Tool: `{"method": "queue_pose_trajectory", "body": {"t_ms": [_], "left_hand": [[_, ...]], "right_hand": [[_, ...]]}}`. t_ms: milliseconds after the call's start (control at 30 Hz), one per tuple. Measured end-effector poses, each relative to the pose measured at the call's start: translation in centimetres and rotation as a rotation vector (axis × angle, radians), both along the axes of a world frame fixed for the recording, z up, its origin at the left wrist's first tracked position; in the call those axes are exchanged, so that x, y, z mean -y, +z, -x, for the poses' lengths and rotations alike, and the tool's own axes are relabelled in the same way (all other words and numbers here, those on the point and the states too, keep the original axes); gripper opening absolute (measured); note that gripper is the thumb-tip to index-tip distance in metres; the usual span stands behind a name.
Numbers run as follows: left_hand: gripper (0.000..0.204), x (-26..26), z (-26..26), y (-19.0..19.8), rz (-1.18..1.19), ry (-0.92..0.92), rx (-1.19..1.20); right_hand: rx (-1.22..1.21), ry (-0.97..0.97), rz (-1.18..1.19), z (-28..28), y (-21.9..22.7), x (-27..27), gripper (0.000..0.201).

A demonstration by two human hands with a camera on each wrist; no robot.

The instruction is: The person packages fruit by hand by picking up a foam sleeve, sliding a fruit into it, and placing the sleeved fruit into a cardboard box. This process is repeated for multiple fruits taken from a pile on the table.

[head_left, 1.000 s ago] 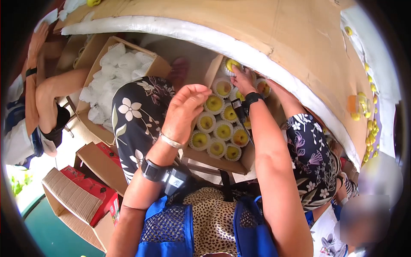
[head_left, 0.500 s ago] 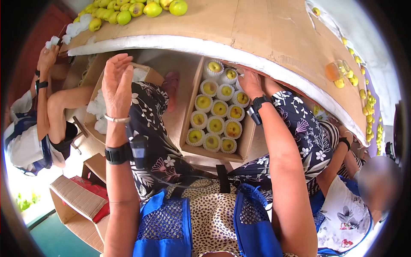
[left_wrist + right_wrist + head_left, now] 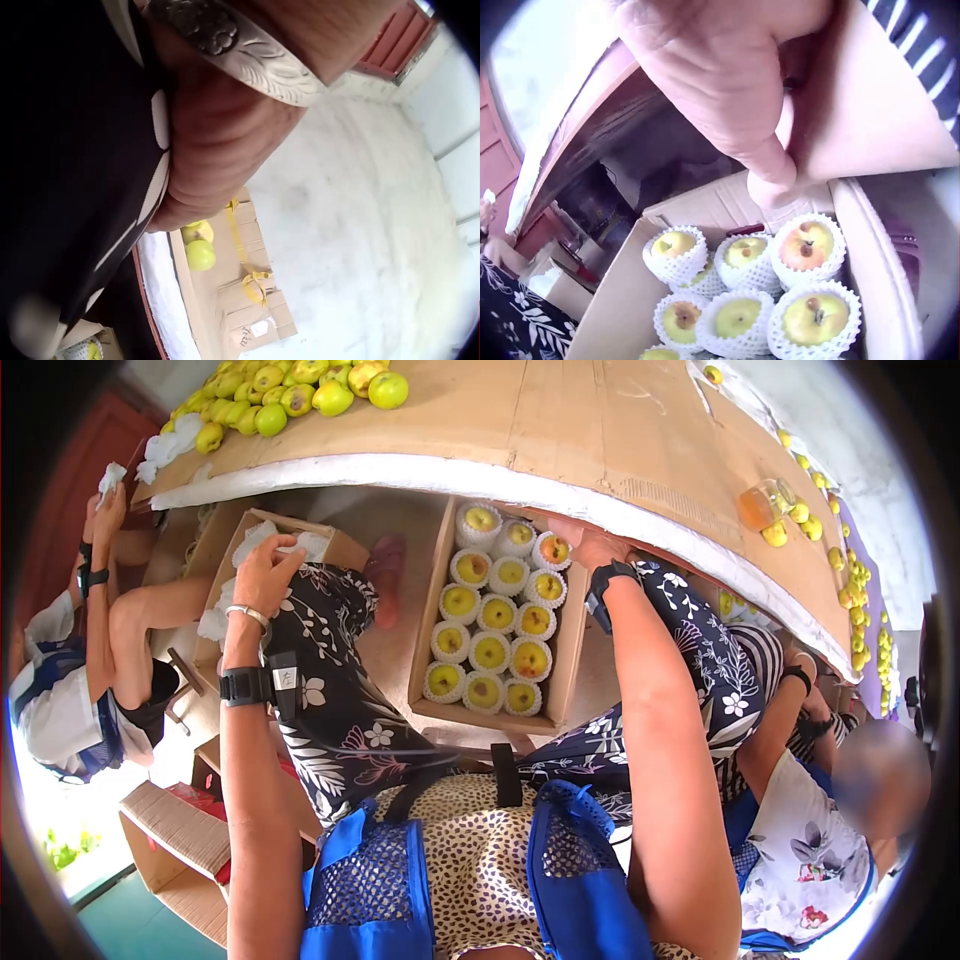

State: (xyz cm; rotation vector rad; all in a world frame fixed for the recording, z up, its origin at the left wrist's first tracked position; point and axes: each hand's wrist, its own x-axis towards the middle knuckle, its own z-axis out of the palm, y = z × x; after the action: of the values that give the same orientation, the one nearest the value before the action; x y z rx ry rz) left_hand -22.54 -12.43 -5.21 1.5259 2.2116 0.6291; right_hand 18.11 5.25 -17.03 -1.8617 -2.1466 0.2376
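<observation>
My left hand [image 3: 262, 575], with a silver bracelet at the wrist, hangs above my left knee with loosely bent fingers. In the left wrist view its back shows beside my dark trousers [image 3: 75, 165]. My right hand [image 3: 600, 550] is at the table's underside, by the far right corner of an open carton [image 3: 423, 630]. There its fingertips are largely hidden. The right wrist view shows the thumb [image 3: 769, 180] pointing down over the carton's wall, close to bare skin of a limb. Yellow-green apples [image 3: 817, 319] in white foam nets fill the carton in rows.
A box of white foam nets [image 3: 315, 545] stands beyond my left knee. Loose apples [image 3: 335, 398] are piled on the cardboard-covered table [image 3: 480, 430], near an orange-filled jar [image 3: 760, 507]. One person [image 3: 65, 680] sits at left, another [image 3: 800, 850] at right. Open red-lined cartons [image 3: 165, 840] stand lower left.
My right hand has left the yellow apple it touched at the carton's far end and moved right. My left hand swung left from over the carton, then lowered towards the knee.
</observation>
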Motion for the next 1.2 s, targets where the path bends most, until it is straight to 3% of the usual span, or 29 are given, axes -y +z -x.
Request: {"method": "queue_pose_trajectory", "body": {"t_ms": [100, 233, 333, 433, 667, 967, 1067, 1100, 1200], "left_hand": [[0.036, -0.6, -0.3, -0.1, 0.009, 0.048, -0.057], [0.042, -2.8, -0.1, -0.9, 0.069, -0.090, -0.281], [0.038, -4.9, 0.2, -1.1, 0.198, -0.109, 0.001], [0.031, -6.1, 0.3, -1.5, 0.179, 0.002, 0.486], [0.017, -8.0, 1.9, -2.7, -0.373, -0.207, -0.173], [0.018, -8.0, 1.6, -3.2, -0.251, -0.245, -0.059], [0.021, -8.0, 1.0, -2.4, -0.072, -0.296, -0.178], [0.023, -7.8, 0.6, -2.0, 0.003, -0.307, -0.202], [0.022, -7.5, -0.9, -2.9, 0.002, -0.390, -0.276]], "right_hand": [[0.033, -0.017, 0.010, 0.1, -0.3, 0.1, 0.049], [0.117, -0.055, 0.013, 0.4, -0.1, -0.2, 0.050], [0.213, -0.097, 0.029, 0.3, 0.1, -0.2, 0.051], [0.320, -0.142, 0.046, -0.1, 0.5, 0.0, 0.052], [0.491, -0.193, 0.103, -0.4, 0.8, 0.7, 0.054], [0.666, -0.194, 0.234, 0.6, 0.8, 2.5, 0.057], [0.757, -0.169, 0.361, 1.0, 1.1, 3.9, 0.058], [0.765, -0.111, 0.449, 0.9, 1.6, 3.9, 0.070], [0.746, -0.138, 0.537, 0.2, 3.0, 4.6, 0.070]]}}
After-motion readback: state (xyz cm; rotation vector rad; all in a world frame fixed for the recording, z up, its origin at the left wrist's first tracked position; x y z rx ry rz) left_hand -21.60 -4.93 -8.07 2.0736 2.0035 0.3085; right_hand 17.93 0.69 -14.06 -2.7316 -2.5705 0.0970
